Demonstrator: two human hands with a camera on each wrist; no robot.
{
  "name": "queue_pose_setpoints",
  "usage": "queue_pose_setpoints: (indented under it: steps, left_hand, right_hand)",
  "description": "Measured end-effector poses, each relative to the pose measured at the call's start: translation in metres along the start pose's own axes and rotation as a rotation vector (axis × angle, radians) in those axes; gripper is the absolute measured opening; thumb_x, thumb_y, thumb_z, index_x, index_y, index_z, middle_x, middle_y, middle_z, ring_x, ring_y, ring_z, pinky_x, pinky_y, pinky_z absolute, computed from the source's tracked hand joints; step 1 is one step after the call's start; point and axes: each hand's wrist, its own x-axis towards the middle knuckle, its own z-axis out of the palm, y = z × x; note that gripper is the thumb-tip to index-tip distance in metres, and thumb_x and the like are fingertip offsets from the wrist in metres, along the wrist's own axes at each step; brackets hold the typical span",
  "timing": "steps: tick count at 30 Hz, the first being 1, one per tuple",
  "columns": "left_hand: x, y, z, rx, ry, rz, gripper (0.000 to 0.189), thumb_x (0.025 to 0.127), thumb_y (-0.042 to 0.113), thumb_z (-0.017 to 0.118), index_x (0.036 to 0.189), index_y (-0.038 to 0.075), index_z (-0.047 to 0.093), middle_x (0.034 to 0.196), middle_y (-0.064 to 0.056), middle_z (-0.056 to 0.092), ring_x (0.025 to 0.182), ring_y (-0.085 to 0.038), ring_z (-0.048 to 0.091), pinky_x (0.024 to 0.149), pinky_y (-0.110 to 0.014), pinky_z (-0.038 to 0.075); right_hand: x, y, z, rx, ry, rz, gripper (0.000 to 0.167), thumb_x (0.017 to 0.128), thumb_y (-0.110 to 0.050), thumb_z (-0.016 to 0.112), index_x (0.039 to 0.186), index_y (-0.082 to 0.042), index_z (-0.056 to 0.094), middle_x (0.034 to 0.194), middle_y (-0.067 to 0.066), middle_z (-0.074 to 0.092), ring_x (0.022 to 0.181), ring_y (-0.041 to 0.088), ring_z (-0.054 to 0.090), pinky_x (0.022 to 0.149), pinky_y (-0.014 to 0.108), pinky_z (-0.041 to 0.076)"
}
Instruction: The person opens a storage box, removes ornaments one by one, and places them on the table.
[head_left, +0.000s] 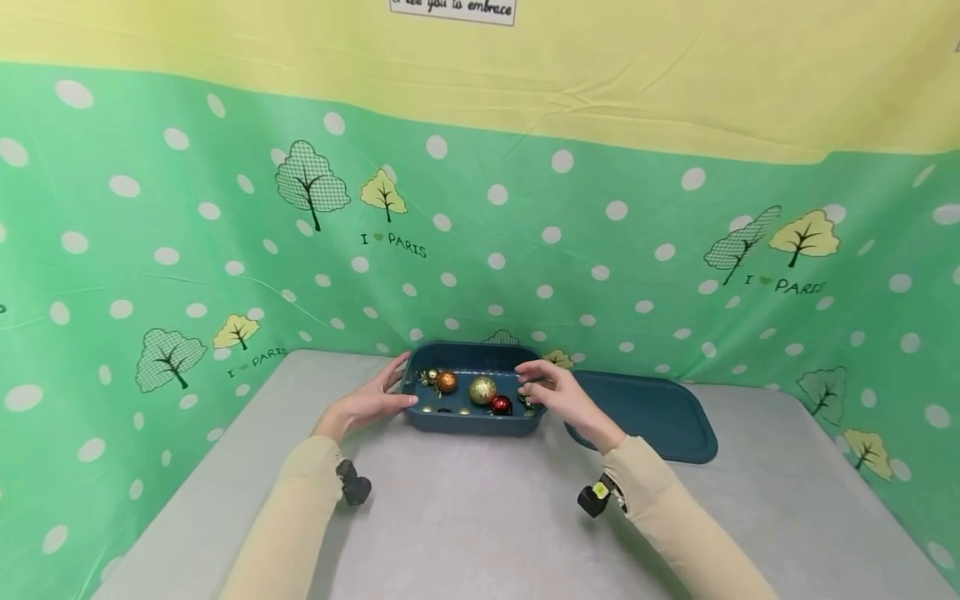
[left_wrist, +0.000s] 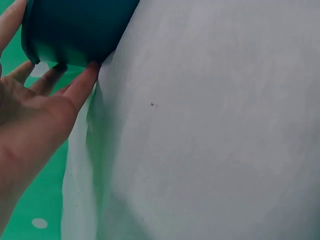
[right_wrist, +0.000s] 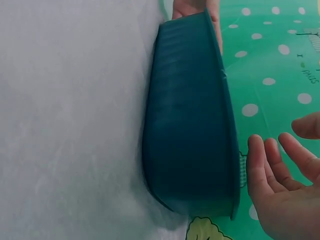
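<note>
A dark blue rectangular box (head_left: pixel 476 425) stands on the table with shiny bauble ornaments in it. Among them are a gold glitter ball (head_left: pixel 482 390), a copper-orange ball (head_left: pixel 447 382) and a red ball (head_left: pixel 501 406). My left hand (head_left: pixel 367 403) holds the box's left end, thumb at the rim; in the left wrist view its fingers (left_wrist: pixel 82 85) spread against the outer end wall. Over the right end of the box hangs my right hand (head_left: pixel 558 396), fingers loosely bent and thumb apart. Nothing shows between its fingers (right_wrist: pixel 257 160) in the right wrist view.
A dark blue lid (head_left: pixel 645 417) lies flat to the right of the box, partly under my right forearm. The grey-white table (head_left: pixel 465 517) ends at a green dotted curtain (head_left: pixel 480 275) behind the box. Small gold ornaments (head_left: pixel 432 376) sit at the box's left end.
</note>
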Motion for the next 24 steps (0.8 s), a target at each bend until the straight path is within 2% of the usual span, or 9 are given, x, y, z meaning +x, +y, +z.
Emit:
queue_pose_setpoints:
  steps: [3,6,11,16,24]
  left_hand:
    - [0.0,0.0,0.0,-0.104,-0.038,-0.002,0.099,0.09,0.0,0.062,0.156,0.023,-0.007,0.154,-0.027,-0.019,0.141,-0.047,0.005,0.111,-0.053,0.018]
    - [0.0,-0.001,0.0,-0.132,-0.051,-0.005,0.098,0.091,-0.001,0.061,0.156,0.024,-0.007,0.154,-0.025,-0.022,0.141,-0.047,0.003,0.111,-0.054,0.017]
    - [0.002,-0.003,-0.002,-0.121,-0.057,-0.008,0.096,0.092,0.003,0.062,0.156,0.025,-0.006,0.154,-0.024,-0.022,0.141,-0.046,0.004,0.111,-0.054,0.018]
    - [0.002,-0.002,-0.002,-0.12,-0.062,-0.007,0.094,0.094,0.006,0.061,0.156,0.026,-0.007,0.155,-0.023,-0.022,0.141,-0.045,0.006,0.111,-0.054,0.019]
    - [0.001,-0.002,0.001,-0.135,-0.077,0.015,0.087,0.097,0.005,0.055,0.156,0.023,-0.006,0.154,-0.021,-0.026,0.142,-0.044,0.002,0.112,-0.053,0.017]
  right_hand:
    - [0.004,0.0,0.005,-0.021,-0.001,0.006,0.036,0.097,0.0,0.048,0.132,0.008,0.048,0.122,0.028,0.052,0.112,0.049,0.052,0.093,0.058,0.044]
    - [0.008,0.0,0.011,-0.041,-0.002,0.016,0.035,0.098,-0.001,0.049,0.132,0.006,0.049,0.124,0.029,0.051,0.114,0.047,0.052,0.093,0.054,0.046]
    - [0.016,0.002,0.017,-0.092,-0.009,-0.006,0.033,0.097,-0.001,0.05,0.129,0.007,0.051,0.123,0.029,0.052,0.113,0.042,0.054,0.091,0.047,0.049]
    - [0.025,0.004,0.022,-0.163,-0.009,-0.02,0.032,0.096,-0.001,0.052,0.127,0.007,0.054,0.121,0.024,0.056,0.109,0.033,0.057,0.09,0.041,0.049]
    - [0.037,0.015,0.026,-0.256,0.003,-0.074,0.031,0.093,-0.001,0.055,0.123,0.007,0.057,0.116,0.024,0.059,0.103,0.032,0.059,0.088,0.042,0.049]
